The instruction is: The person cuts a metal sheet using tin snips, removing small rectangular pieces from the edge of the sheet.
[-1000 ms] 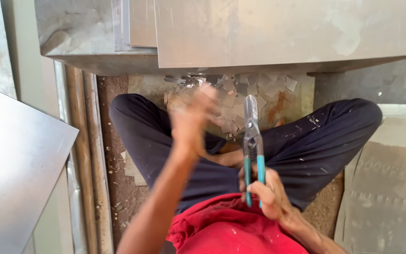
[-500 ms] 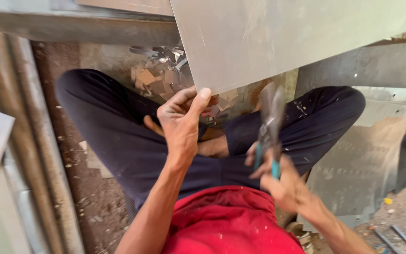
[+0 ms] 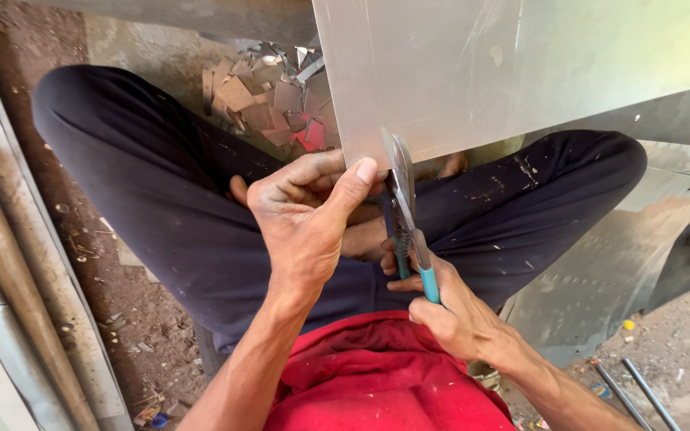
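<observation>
I sit cross-legged on a dirt floor. My left hand (image 3: 307, 215) pinches the near edge of a metal sheet (image 3: 521, 72) between thumb and fingers. My right hand (image 3: 449, 311) is closed around the teal handles of snips (image 3: 403, 203), whose blades meet the sheet's edge just beside my thumb. Metal scraps (image 3: 269, 100) lie beyond my knees.

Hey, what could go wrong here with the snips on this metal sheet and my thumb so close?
The left hand pinches the metal sheet right beside the tin snips, so a slip might nick the thumb. The sheet's bare lower edge sits against the fingers and could cut them. Offcut scraps lie on the ground by the crossed legs and may be sharp to brush against. The right hand holds the handles low, perhaps limiting control.
</observation>
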